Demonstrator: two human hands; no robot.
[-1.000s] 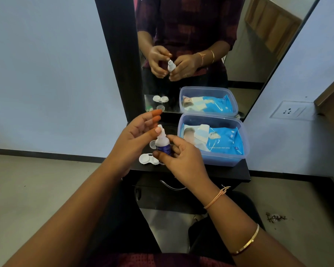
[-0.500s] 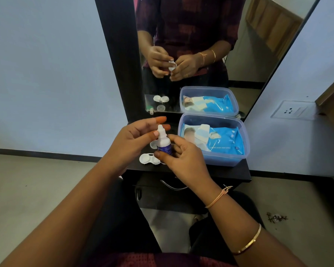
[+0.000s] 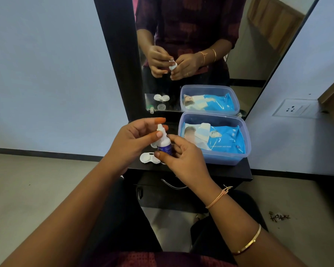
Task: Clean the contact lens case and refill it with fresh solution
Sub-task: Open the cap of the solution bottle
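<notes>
While the small blue-labelled white plastic bottle [image 3: 164,147] is gripped by the right hand [image 3: 183,160] — tip [image 3: 159,128] pinched by the left hand [image 3: 131,143] — contamination is risked.

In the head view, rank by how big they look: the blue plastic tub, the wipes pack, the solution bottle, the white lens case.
1. Translucent blue plastic tub
2. Blue wet-wipes pack
3. Unranked: small white purple-labelled solution bottle and white twin-well lens case look close; both partly hidden, the bottle held nearer.
</notes>
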